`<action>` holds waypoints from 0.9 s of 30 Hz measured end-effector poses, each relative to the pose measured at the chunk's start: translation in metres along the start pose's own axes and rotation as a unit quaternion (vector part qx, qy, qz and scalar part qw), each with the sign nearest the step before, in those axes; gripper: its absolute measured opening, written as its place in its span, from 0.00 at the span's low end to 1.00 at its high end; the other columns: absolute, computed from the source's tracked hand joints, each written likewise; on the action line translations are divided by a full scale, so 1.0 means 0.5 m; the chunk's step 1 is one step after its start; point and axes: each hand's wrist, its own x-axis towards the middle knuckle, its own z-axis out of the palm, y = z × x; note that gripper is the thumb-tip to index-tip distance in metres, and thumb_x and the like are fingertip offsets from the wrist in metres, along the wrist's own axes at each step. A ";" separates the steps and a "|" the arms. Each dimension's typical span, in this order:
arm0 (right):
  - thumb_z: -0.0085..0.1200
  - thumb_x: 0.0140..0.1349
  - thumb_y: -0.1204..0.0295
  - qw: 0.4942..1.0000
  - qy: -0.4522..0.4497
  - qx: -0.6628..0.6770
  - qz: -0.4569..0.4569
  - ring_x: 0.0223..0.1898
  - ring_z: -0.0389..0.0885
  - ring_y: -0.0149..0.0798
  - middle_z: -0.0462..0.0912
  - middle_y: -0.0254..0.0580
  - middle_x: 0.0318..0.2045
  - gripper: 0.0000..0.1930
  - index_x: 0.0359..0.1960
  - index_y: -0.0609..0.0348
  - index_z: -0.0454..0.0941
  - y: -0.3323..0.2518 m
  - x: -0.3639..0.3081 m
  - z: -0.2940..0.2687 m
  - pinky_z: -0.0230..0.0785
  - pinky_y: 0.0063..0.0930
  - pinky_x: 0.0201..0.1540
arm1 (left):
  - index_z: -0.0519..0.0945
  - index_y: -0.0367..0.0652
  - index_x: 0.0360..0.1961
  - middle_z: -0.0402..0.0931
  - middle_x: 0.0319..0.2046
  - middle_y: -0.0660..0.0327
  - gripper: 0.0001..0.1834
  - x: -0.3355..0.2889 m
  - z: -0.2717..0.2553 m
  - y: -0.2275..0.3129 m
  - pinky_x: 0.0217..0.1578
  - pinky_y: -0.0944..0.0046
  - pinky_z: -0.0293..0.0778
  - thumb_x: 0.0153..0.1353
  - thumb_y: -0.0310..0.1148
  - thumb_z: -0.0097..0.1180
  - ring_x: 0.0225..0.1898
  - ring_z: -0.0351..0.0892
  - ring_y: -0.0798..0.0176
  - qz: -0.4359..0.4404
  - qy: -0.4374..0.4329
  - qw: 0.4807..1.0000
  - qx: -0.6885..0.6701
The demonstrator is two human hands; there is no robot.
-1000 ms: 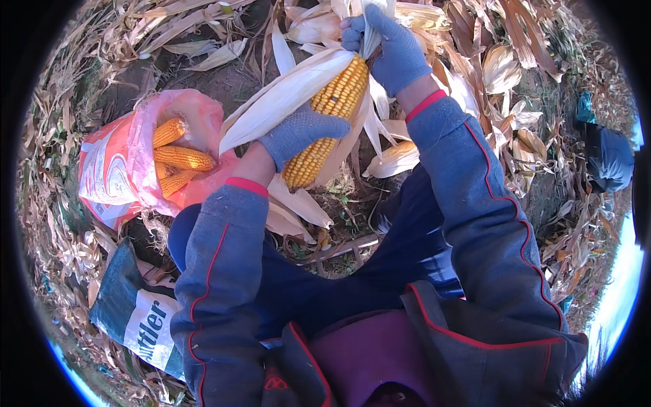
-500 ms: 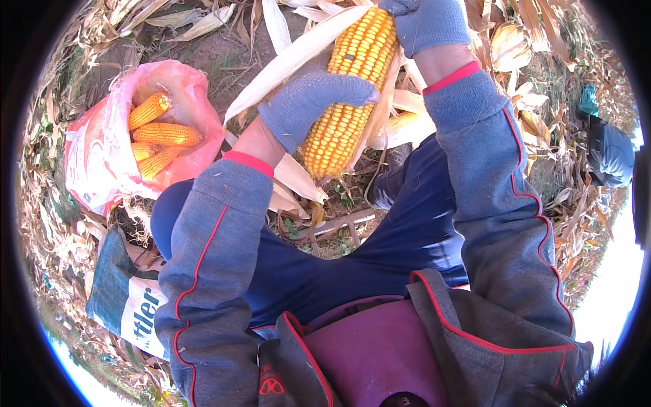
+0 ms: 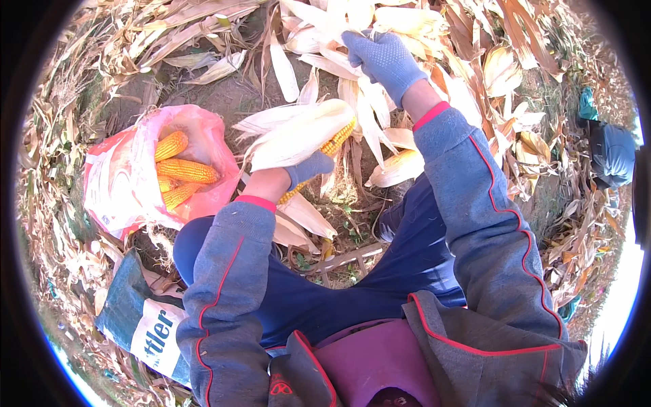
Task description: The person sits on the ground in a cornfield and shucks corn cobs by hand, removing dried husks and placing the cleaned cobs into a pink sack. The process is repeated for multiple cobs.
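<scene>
My left hand (image 3: 308, 168), in a grey-blue knit glove, is closed around a yellow corn cob (image 3: 337, 140). A pale husk leaf (image 3: 298, 138) covers most of the cob's left side, while bare kernels show along its right edge and below the glove. Farther away and to the right, my gloved right hand (image 3: 385, 61) is closed, apart from the cob. Pale husks lie around its fingers, and whatever is in its grip is hidden. At the left stands a pinkish-red plastic bag (image 3: 112, 180), its mouth open, with several husked cobs (image 3: 186, 171) inside.
Dry husks (image 3: 325, 64) and stalks cover much of the ground ahead. An ear partly in husk (image 3: 395, 167) lies near my right knee. A green and white sack (image 3: 129, 285) is beside my left leg. A dark bundle (image 3: 610, 154) sits at far right.
My right hand has left the cob's upper end and moved left and slightly nearer. The cob in my left hand has tilted to the right, and husk now covers most of it.
</scene>
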 end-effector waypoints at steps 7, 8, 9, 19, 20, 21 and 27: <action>0.58 0.48 0.59 0.950 0.110 -0.292 -0.023 0.50 0.72 0.47 0.73 0.51 0.48 0.27 0.50 0.55 0.71 0.050 0.017 -0.022 0.64 0.38 0.53 | 0.75 0.41 0.44 0.76 0.37 0.54 0.29 0.021 -0.017 -0.062 0.41 0.63 0.69 0.40 0.46 0.59 0.37 0.75 0.60 -0.122 -0.054 0.985 0.107; 0.57 0.48 0.59 0.960 0.112 -0.249 -0.062 0.50 0.72 0.47 0.73 0.50 0.48 0.27 0.50 0.55 0.71 0.042 0.016 -0.026 0.64 0.37 0.53 | 0.75 0.41 0.44 0.76 0.37 0.54 0.29 0.025 -0.015 -0.060 0.41 0.63 0.69 0.40 0.46 0.59 0.37 0.75 0.60 -0.120 -0.054 0.987 0.089; 0.57 0.49 0.59 0.967 0.114 -0.205 -0.103 0.49 0.73 0.47 0.74 0.48 0.47 0.26 0.50 0.55 0.71 0.035 0.016 -0.031 0.65 0.36 0.53 | 0.75 0.41 0.44 0.76 0.37 0.54 0.30 0.027 -0.015 -0.057 0.41 0.63 0.69 0.40 0.46 0.59 0.37 0.75 0.60 -0.119 -0.054 0.989 0.071; 0.55 0.55 0.61 0.981 -0.192 -0.028 0.011 0.35 0.77 0.31 0.81 0.35 0.30 0.15 0.39 0.57 0.78 -0.015 -0.010 0.022 0.68 0.26 0.43 | 0.68 0.47 0.56 0.68 0.53 0.51 0.42 0.002 -0.040 -0.031 0.54 0.59 0.62 0.39 0.57 0.59 0.54 0.67 0.52 -0.028 -0.023 0.965 0.259; 0.52 0.57 0.60 0.986 -0.162 0.030 0.020 0.29 0.77 0.30 0.80 0.34 0.24 0.14 0.33 0.59 0.79 -0.007 -0.014 0.031 0.68 0.25 0.38 | 0.67 0.48 0.56 0.67 0.54 0.51 0.43 0.003 -0.037 -0.034 0.54 0.59 0.61 0.39 0.58 0.58 0.55 0.66 0.52 -0.019 -0.024 0.967 0.254; 0.52 0.57 0.61 0.985 -0.138 0.096 0.045 0.28 0.76 0.30 0.79 0.35 0.24 0.14 0.31 0.60 0.78 0.003 -0.014 0.043 0.68 0.24 0.37 | 0.66 0.48 0.57 0.66 0.54 0.51 0.44 0.004 -0.037 -0.023 0.54 0.59 0.61 0.39 0.58 0.58 0.55 0.65 0.52 -0.011 -0.025 0.968 0.248; 0.50 0.57 0.62 0.862 0.023 0.467 0.196 0.24 0.74 0.31 0.77 0.38 0.22 0.14 0.23 0.61 0.75 -0.021 -0.004 0.076 0.66 0.21 0.28 | 0.66 0.47 0.57 0.68 0.52 0.51 0.41 0.002 -0.024 -0.069 0.53 0.61 0.63 0.41 0.51 0.61 0.53 0.68 0.53 0.085 0.032 0.985 0.148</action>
